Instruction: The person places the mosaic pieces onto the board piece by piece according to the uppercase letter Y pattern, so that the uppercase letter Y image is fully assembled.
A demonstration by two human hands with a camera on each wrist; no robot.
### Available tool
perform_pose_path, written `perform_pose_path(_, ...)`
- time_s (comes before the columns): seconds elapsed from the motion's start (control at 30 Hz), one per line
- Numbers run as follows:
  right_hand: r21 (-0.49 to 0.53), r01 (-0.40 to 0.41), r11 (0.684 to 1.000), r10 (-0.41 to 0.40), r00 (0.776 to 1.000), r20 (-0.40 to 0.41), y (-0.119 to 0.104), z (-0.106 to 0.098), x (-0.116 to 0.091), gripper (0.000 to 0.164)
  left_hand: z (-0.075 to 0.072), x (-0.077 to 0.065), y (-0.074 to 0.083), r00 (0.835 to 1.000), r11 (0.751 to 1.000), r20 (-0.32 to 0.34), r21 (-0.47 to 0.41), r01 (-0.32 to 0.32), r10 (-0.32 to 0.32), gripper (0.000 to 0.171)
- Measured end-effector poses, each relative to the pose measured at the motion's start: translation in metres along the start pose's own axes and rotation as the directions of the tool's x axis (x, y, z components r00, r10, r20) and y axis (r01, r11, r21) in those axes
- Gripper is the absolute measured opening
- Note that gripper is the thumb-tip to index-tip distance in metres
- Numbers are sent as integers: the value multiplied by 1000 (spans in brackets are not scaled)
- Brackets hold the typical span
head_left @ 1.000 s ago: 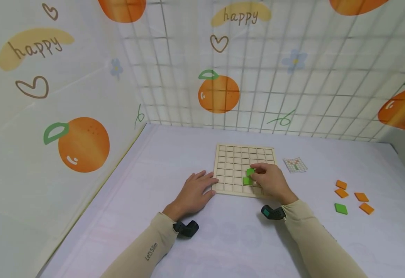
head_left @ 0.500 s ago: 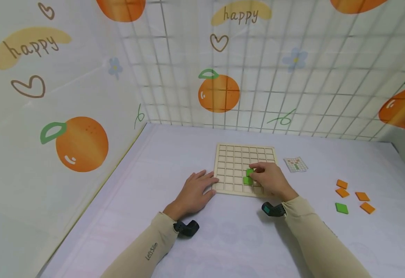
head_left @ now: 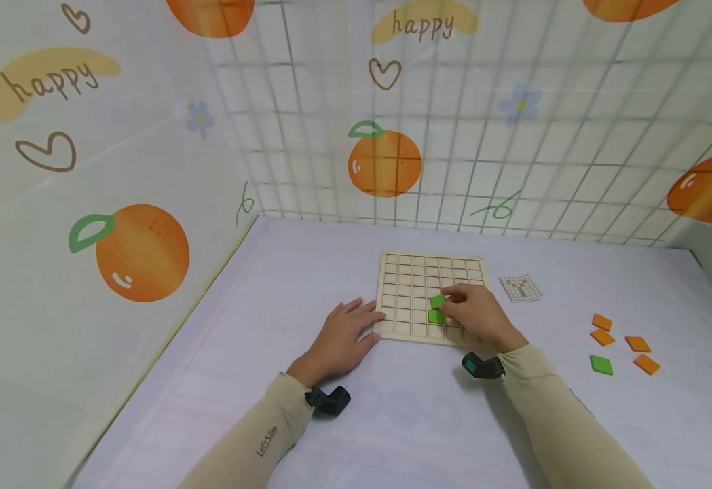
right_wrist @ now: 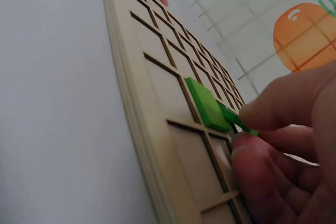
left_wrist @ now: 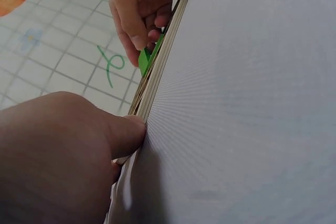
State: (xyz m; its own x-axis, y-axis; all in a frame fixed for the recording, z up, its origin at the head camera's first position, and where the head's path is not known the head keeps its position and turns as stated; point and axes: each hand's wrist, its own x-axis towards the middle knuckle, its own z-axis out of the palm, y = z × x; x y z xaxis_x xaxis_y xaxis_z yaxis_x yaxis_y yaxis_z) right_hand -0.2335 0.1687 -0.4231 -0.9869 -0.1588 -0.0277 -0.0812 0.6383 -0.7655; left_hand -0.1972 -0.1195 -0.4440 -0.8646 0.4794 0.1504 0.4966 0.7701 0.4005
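A square wooden grid board [head_left: 401,285] lies on the table. My right hand [head_left: 474,312] pinches a green square tile [head_left: 437,301] between thumb and fingers, tilted over a cell right of the board's middle. Just nearer to me, a second green tile [head_left: 436,316] sits on the board; in the right wrist view this green tile [right_wrist: 206,103] stands a little proud of the cell walls. My left hand [head_left: 345,339] lies flat with fingers spread, its fingertips on the board's left edge. In the left wrist view the left thumb [left_wrist: 126,135] touches the board's side.
Right of the board lies a small pattern card [head_left: 520,288] printed with a coloured grid. Farther right are several orange tiles [head_left: 638,343] and one loose green tile [head_left: 601,365]. A wire grid behind a printed sheet [head_left: 307,136] closes off the back, and a printed wall stands at left.
The pinched green tile has shifted slightly left and tilted on the board, turning a little in the right hand's fingers. The left hand stays in place at the board's edge.
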Motion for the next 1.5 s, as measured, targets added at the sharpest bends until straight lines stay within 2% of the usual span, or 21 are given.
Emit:
perform_pose_path(0.57, 26, -15, 1000, 16, 999, -29, -2, -1, 0, 34, -3, 3, 2, 1000, 1000, 13, 2, 6, -6, 41)
perform_pose_path(0.8, 133, -3, 991, 11, 998, -58, 0, -3, -10, 36, -4, 3, 4, 999, 1000, 30, 9, 16, -16, 41)
perform_pose_path(0.9, 183, 11, 983, 3, 997, -75, -2, -10, -18, 36, -4, 3, 4, 999, 1000, 44, 16, 27, -28, 41)
perform_pose_path(1.07, 205, 21, 979, 0, 995, -101, -3, -30, -38, 39, -4, 3, 5, 998, 999, 49, 20, 30, -31, 42)
perform_pose_path(1.3, 131, -26, 991, 44, 990, -133, 9, -57, -68, 44, -5, 2, 6, 999, 1000, 37, 2, 30, -30, 43)
perform_pose_path(1.5, 92, -82, 992, 97, 981, -171, 32, -76, -86, 49, -7, 1, 7, 999, 999, 31, -10, 34, -34, 43)
